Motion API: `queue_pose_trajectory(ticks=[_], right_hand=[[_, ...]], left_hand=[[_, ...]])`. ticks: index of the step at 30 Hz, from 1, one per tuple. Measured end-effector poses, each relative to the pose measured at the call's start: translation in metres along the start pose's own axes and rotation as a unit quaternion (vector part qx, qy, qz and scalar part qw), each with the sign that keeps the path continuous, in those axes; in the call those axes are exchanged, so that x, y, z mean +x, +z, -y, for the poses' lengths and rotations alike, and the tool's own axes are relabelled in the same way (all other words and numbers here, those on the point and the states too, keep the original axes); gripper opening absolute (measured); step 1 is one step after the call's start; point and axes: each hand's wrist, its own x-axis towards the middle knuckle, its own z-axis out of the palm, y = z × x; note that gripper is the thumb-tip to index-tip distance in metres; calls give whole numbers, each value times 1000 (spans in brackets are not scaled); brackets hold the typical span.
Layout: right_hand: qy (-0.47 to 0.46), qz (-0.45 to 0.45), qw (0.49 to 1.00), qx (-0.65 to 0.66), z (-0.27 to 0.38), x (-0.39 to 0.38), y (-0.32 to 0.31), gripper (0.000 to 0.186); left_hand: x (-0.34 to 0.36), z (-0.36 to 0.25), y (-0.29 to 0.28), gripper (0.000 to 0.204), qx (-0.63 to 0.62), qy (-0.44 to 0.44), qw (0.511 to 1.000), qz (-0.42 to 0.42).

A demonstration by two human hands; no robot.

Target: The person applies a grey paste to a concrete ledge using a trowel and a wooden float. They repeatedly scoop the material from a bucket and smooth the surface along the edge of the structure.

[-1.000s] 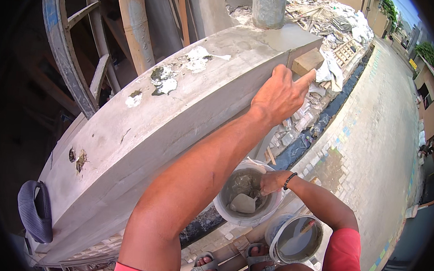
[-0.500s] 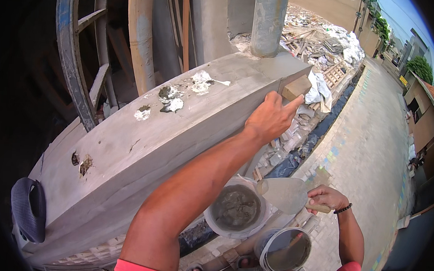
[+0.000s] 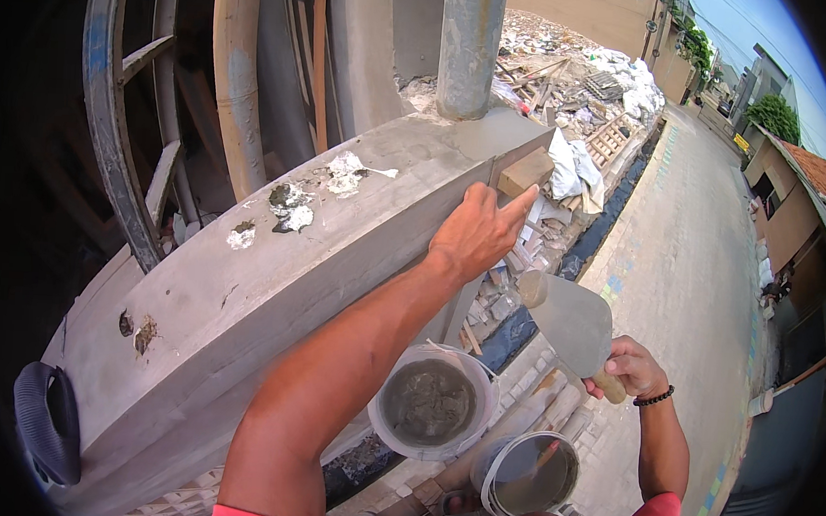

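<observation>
My left hand [image 3: 480, 229] grips a small wooden block [image 3: 526, 171] against the side face of the grey concrete ledge [image 3: 272, 283], near its far end below a metal pipe. My right hand [image 3: 630, 367] is closed round the wooden handle of a trowel [image 3: 573, 324]. The broad blade points up and left, with a dab of grey mortar [image 3: 532, 289] at its tip. Beneath my arms stand a white bucket of wet mortar [image 3: 429, 402] and a second bucket of greyish liquid [image 3: 534, 484] with a stick-like tool in it.
A grey metal pipe [image 3: 469, 51] rises from the ledge. White and dark splatters [image 3: 291, 208] mark its top, and a dark knitted cap [image 3: 47, 423] hangs at its near left end. A ladder [image 3: 127, 103] leans behind. Rubble [image 3: 581, 80], a ditch and a paved lane [image 3: 684, 263] lie to the right.
The trowel has come up from beside the mortar bucket's rim toward the ledge, its blade turned more upright. My left hand stays on the block while the whole view shifts slightly.
</observation>
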Motion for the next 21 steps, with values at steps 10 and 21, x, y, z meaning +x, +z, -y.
queue_pose_trajectory(ticks=[10, 21], right_hand=[[-196, -197, 820, -501, 187, 40, 81, 36], [-213, -274, 492, -798, 239, 128, 145, 19]], left_hand=[[2, 0, -2, 28, -5, 25, 999, 33], [2, -4, 4, 30, -18, 10, 1000, -8]])
